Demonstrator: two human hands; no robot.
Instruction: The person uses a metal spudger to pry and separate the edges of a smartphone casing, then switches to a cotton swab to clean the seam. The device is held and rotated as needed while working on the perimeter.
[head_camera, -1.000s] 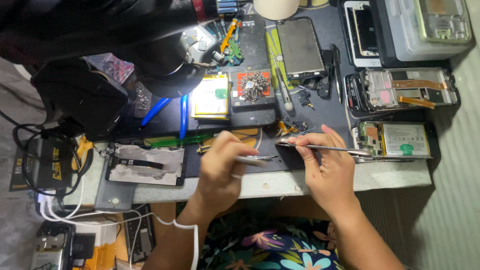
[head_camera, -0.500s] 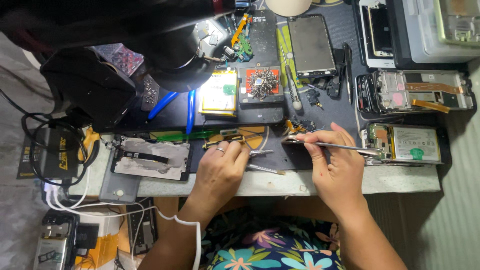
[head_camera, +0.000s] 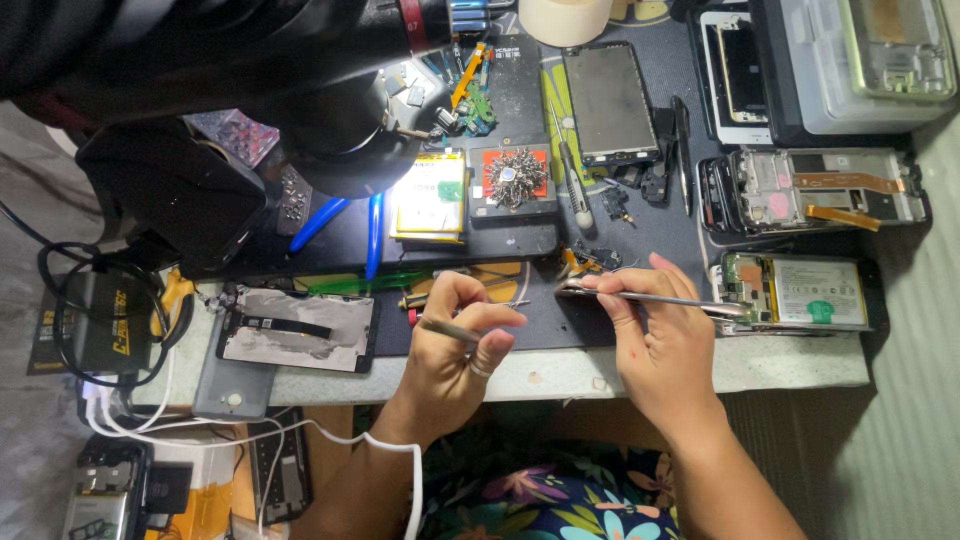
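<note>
Head view, looking straight down at a cluttered repair desk (head_camera: 560, 375) covered by a dark work mat (head_camera: 560, 320); places here are given relative to that mat.

The person's left hand (head_camera: 455, 335) rests over the near edge of the mat, left of its middle. The wrist is bent upward from the forearm, which comes in from the bottom of the frame. The fingers are curled shut, thumb and forefinger pinching a thin dark tool (head_camera: 447, 330) that lies slantwise across the palm, its point aimed left.

The right hand (head_camera: 655, 335) sits at the mat's near right corner, well apart from the left. Its fingers are closed around long metal tweezers (head_camera: 650, 297), held nearly level, the forefinger stretched along the top. The tweezers run from the mat's near middle out toward an opened phone with a battery (head_camera: 795, 292) just beyond the mat's right edge.

Left of the mat, a phone back panel (head_camera: 295, 328) with a dark strip lies flat. At the mat's far side stand a small square tray of screws (head_camera: 512, 178) and a lit yellow battery pack (head_camera: 430, 195). A large black microscope head (head_camera: 300, 90) hangs over the mat's far left corner.
</note>
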